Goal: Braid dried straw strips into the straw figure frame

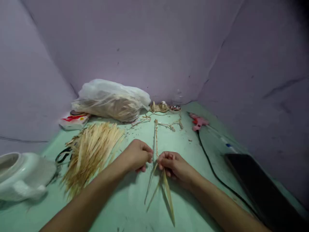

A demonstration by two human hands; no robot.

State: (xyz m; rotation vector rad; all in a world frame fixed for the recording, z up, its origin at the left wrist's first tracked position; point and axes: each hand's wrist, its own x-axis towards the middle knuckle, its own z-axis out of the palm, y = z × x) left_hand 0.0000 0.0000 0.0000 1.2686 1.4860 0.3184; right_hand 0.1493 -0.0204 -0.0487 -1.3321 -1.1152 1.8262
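Forearms (98, 191) nearest; right hand (175, 166) clamped on braid (156, 139); left hand (139, 154) half-curled, hold unclear.

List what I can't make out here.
Head view: lower end of braid, hidden by right hand.
Head view: whether left hand grips anything, hidden by its fingers.
Head view: contents of white bag, blurred by its cloudy plastic.
Head view: left side of white vessel, cut off by picture edge.

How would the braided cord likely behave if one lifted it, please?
The braided cord would probably feel light, being so thin. Its loose strips would likely trail, since their ends splay unbraided past the right hand.
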